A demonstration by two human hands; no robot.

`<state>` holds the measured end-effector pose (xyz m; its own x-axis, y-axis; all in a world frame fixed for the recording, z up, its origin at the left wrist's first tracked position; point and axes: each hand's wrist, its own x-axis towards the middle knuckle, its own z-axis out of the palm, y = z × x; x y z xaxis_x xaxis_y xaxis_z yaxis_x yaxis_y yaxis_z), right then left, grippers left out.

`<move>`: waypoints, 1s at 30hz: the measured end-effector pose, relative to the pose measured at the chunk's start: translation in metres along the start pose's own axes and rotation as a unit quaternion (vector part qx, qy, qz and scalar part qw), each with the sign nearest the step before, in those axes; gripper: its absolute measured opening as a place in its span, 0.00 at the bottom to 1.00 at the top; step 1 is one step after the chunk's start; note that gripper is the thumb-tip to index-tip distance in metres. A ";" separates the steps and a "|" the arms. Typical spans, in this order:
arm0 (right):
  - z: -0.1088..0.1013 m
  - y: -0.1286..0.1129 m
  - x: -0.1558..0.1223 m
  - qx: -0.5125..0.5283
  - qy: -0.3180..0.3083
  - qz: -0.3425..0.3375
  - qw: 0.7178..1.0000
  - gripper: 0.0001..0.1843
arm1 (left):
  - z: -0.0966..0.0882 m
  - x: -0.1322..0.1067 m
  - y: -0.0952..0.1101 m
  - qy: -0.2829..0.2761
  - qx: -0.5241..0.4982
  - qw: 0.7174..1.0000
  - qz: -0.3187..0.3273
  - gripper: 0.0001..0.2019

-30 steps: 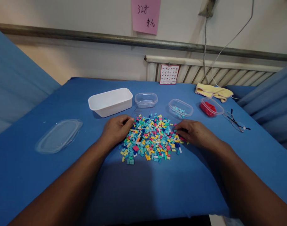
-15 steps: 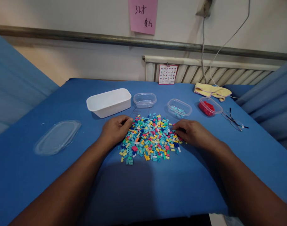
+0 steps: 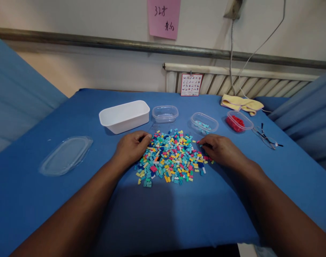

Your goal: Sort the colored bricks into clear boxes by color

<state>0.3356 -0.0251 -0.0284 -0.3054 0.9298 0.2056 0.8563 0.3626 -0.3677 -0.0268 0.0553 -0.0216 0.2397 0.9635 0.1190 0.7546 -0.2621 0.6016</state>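
A heap of small coloured bricks (image 3: pixel 171 157) in teal, yellow, pink and blue lies in the middle of the blue table (image 3: pixel 179 217). My left hand (image 3: pixel 130 147) rests at the heap's left edge, fingers curled with their tips among the bricks. Resting at the right edge is my right hand (image 3: pixel 221 150), whose fingers bend together and pinch at bricks there. What either hand holds is hidden under the fingers.
Behind the heap stand a white tub (image 3: pixel 124 115), an empty clear box (image 3: pixel 165 113), a clear box with teal bricks (image 3: pixel 204 123) and one with red bricks (image 3: pixel 239 121). A clear lid (image 3: pixel 65 155) lies left. Glasses (image 3: pixel 267 139) and a yellow cloth (image 3: pixel 241 102) lie right.
Both hands stay at the heap's edges. The right hand's fingers have shifted slightly along the right edge. The view has wobbled a little.
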 end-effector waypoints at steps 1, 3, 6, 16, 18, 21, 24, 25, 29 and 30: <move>0.000 -0.001 0.000 -0.003 -0.001 -0.003 1.000 0.15 | 0.000 0.000 0.000 0.000 0.000 1.000 0.001 0.21; 0.000 -0.001 0.000 -0.010 -0.002 -0.008 1.000 0.15 | 0.000 0.000 0.000 0.003 0.000 1.000 0.004 0.21; 0.000 -0.002 0.000 -0.020 -0.003 -0.013 1.000 0.16 | 0.000 0.000 0.001 0.008 0.003 1.000 0.006 0.20; -0.002 -0.008 0.006 -0.087 -0.043 0.022 0.995 0.14 | -0.004 -0.003 0.009 0.095 -0.073 0.993 0.017 0.18; -0.002 -0.009 0.006 -0.096 -0.050 0.034 0.994 0.15 | -0.003 -0.003 0.009 0.107 -0.078 0.991 0.020 0.18; -0.002 -0.007 0.006 -0.099 -0.058 0.028 0.993 0.16 | -0.002 -0.004 0.008 0.091 -0.061 0.992 0.054 0.16; -0.002 -0.005 0.005 -0.101 -0.068 0.018 0.992 0.16 | -0.002 -0.004 0.008 0.078 -0.017 0.991 0.111 0.15; -0.002 -0.005 0.005 -0.107 -0.070 0.020 0.992 0.16 | -0.002 -0.004 0.008 0.079 -0.009 0.989 0.123 0.15; 0.001 -0.011 0.009 -0.157 -0.075 0.033 0.984 0.15 | -0.002 -0.003 0.007 0.108 -0.028 0.986 0.121 0.14; 0.002 -0.013 0.010 -0.166 -0.075 0.033 0.983 0.15 | -0.001 -0.002 0.006 0.118 -0.037 0.986 0.114 0.13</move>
<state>0.3209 -0.0203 -0.0237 -0.2810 0.9586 0.0469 0.9575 0.2833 -0.0542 -0.0236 0.0519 -0.0176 0.2424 0.8680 0.4333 0.6483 -0.4772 0.5933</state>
